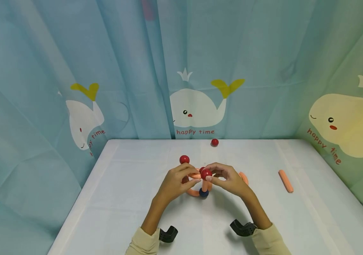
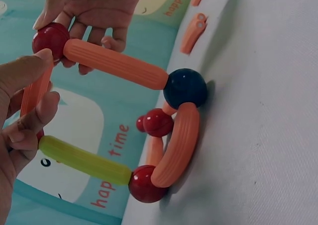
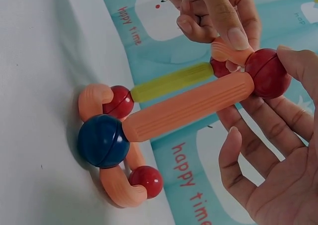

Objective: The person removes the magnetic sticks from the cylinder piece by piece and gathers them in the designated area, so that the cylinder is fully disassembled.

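Both hands are at a frame of rods and balls whose curved base rests on the table. My left hand (image 1: 175, 180) pinches a short orange rod (image 3: 231, 53) at the top of the frame. My right hand (image 1: 230, 180) grips the red ball (image 1: 206, 174) at that rod's end between thumb and fingers. From this ball a straight orange rod (image 3: 189, 108) slants down to a blue ball (image 3: 103, 140). A yellow-green rod (image 2: 84, 160) runs from a lower red ball (image 2: 148, 184) up toward the left hand. Curved orange rods (image 2: 178, 145) join the balls at the base.
One red ball (image 1: 214, 142) lies at the table's back edge, and another red ball (image 1: 184, 159) shows just beyond the left hand. A loose orange rod (image 1: 285, 181) lies to the right. Behind the right hand, a curved orange piece (image 1: 244, 177) is partly hidden. A whale-print curtain (image 1: 137, 88) surrounds the table.
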Motion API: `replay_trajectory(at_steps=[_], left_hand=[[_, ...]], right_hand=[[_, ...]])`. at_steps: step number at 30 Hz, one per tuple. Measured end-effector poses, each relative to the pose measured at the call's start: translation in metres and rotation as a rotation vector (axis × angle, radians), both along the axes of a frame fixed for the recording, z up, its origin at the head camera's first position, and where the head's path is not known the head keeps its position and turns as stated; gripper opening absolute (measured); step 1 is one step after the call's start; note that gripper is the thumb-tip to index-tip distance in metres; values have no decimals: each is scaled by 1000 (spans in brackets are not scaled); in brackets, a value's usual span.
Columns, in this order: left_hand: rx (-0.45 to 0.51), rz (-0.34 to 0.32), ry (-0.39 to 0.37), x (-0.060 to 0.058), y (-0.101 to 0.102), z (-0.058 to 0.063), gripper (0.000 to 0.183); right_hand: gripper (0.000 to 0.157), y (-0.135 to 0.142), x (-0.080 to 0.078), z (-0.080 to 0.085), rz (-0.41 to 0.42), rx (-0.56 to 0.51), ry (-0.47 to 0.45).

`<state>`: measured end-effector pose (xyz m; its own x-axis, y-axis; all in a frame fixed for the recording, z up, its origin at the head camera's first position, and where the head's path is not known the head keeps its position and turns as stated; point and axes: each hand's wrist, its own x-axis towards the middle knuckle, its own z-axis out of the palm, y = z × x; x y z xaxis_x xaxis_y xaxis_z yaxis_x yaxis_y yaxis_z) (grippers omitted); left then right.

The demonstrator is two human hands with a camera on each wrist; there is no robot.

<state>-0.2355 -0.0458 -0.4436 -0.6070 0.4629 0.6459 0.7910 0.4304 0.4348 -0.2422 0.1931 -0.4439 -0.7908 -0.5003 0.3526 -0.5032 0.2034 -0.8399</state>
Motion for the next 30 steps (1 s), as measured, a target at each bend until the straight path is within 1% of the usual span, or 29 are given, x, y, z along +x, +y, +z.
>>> replay_trajectory(at_steps=[4, 7, 11, 13, 20, 25, 30], left_hand=[[-12, -33, -5, 0, -2, -1, 24], [-7, -64, -25, 0, -4, -2, 24], [5, -78, -46, 0, -7, -1, 24], [-2, -73, -39, -1, -7, 0, 25], [-49, -39, 27, -2, -8, -1, 28], [-106, -11, 66, -2, -8, 0, 22], [-130, 4, 103, -2, -8, 1, 21]], right_hand=[[23, 0, 0, -1, -17, -7, 3], [23, 0, 0, -1, -22, -8, 5], [24, -1, 1, -1, -16, -3, 12], [25, -1, 0, -1, -16, -5, 21], [27, -2, 0, -2, -26, 11, 17], [27, -1, 0, -4, -26, 15, 14], [28, 0, -1, -5, -13, 12, 25]])
